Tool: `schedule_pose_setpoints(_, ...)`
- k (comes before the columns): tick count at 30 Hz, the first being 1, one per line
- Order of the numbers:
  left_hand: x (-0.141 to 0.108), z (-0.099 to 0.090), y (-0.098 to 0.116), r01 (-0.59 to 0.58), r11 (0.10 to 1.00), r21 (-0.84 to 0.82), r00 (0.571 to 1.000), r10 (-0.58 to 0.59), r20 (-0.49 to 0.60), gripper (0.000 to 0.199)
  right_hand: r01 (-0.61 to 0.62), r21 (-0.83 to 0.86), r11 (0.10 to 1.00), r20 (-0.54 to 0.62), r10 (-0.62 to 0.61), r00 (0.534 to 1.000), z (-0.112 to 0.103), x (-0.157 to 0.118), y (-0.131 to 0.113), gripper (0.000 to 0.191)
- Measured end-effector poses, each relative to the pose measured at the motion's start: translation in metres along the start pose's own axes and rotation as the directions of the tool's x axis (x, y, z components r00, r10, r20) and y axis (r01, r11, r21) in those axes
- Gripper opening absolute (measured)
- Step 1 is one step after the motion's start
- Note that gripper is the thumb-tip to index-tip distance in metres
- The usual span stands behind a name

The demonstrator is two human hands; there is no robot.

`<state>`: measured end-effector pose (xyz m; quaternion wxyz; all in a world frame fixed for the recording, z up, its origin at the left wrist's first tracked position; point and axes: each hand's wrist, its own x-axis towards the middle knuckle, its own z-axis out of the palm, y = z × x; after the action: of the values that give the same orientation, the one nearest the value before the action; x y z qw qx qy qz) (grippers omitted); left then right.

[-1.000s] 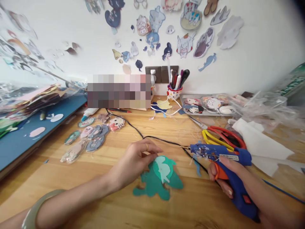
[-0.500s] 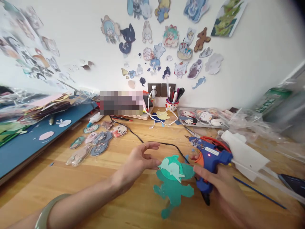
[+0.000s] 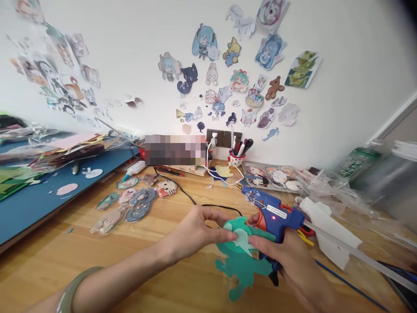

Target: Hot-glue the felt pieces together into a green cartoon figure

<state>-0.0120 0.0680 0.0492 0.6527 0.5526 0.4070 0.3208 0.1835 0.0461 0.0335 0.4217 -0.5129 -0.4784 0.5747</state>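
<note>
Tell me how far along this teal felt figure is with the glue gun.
Done: the teal figure is cut out and a lighter green round piece sits on its head. In hand: the left hand and right hand pinch a pale patch onto that piece, while the right hand also grips the glue gun, its red light on. Left: whether the patch is stuck can't be seen; the body shows no other pieces.

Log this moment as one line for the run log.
left hand: pinching teal cutout | right hand: holding blue glue gun, fingertip on cutout | surface: wooden table
</note>
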Motion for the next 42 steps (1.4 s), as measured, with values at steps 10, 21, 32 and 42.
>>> schedule_pose_setpoints(10, 0.000, -0.004, -0.001, -0.162, 0.985, 0.064, 0.986, 0.163, -0.012, 0.010, 0.265, -0.176, 0.948, -0.084, -0.282, 0.956, 0.005, -0.001, -0.007, 0.030)
schedule_pose_setpoints(21, 0.001, -0.003, -0.005, -0.081, 0.996, 0.023, 0.997, 0.081, -0.007, 0.017, 0.125, -0.146, 0.981, -0.021, -0.130, 0.991, -0.001, 0.002, -0.005, 0.038)
schedule_pose_setpoints(32, 0.006, -0.022, -0.008, 0.048, 0.999, -0.003, 0.987, -0.048, -0.152, 0.026, 0.201, 0.045, 0.978, 0.002, -0.202, 0.979, -0.021, 0.015, 0.007, 0.023)
schedule_pose_setpoints(42, 0.008, -0.032, -0.013, 0.080, 0.990, -0.116, 0.965, -0.106, -0.240, 0.019, 0.256, 0.024, 0.966, -0.107, -0.252, 0.962, -0.035, 0.010, 0.001, 0.018)
